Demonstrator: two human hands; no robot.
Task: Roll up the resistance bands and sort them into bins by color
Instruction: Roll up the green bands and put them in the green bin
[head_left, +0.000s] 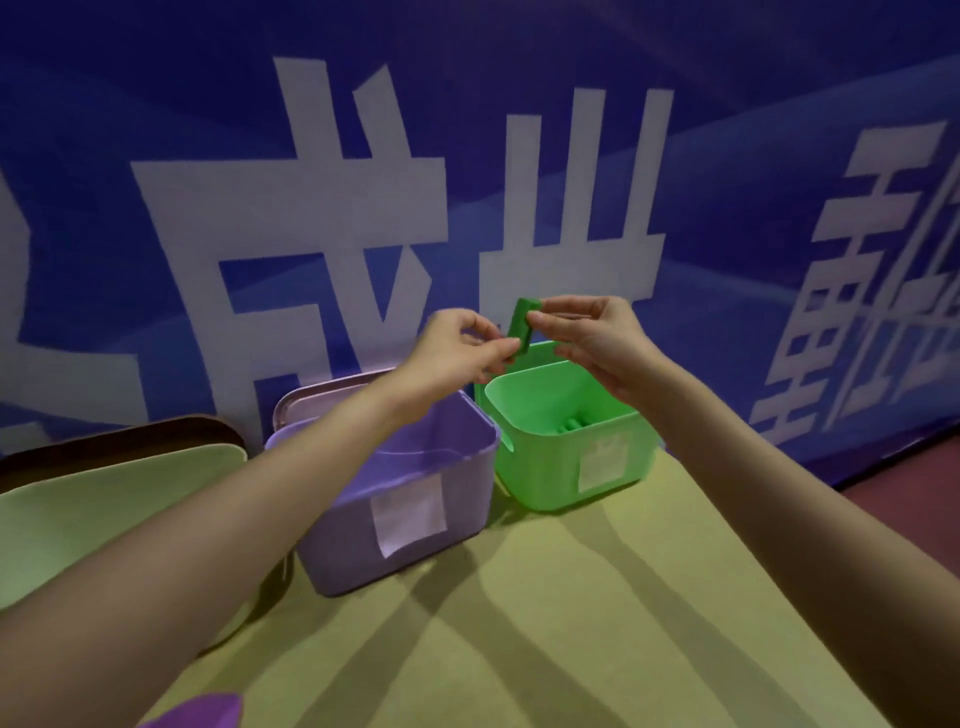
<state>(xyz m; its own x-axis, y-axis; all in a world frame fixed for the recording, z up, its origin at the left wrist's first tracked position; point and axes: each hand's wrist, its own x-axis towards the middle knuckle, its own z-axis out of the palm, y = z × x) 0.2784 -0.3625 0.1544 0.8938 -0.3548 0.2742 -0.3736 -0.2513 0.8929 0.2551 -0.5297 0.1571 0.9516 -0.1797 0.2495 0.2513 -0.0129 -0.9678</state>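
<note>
Both hands are raised in front of the blue banner, holding one rolled green band between them. The left hand pinches the band's lower end with thumb and fingertips curled in. The right hand pinches the upper side edge, thumb and index finger on it, other fingers loosely curled behind. The band stands roughly upright, slightly tilted, looks like a flat compact roll.

The green bin sits directly below the hands, mostly under the right hand and wrist. The band is above the bin's back rim, not inside. Something green lies at the bottom of that bin, likely other rolled bands, too small to tell for sure. White label on its front.

The purple bin sits below the left forearm, just beside the green bin on its left, touching or nearly so, cannot tell which. Also has a white label on its front. A lid or tray edge shows behind it.

Left of the left arm is a pale green tub with a dark rim behind it. Both bins stand on a yellow-green table. Bottom left corner, below the left forearm, a purple piece pokes in, cut off by the frame, cannot tell what it is.
</note>
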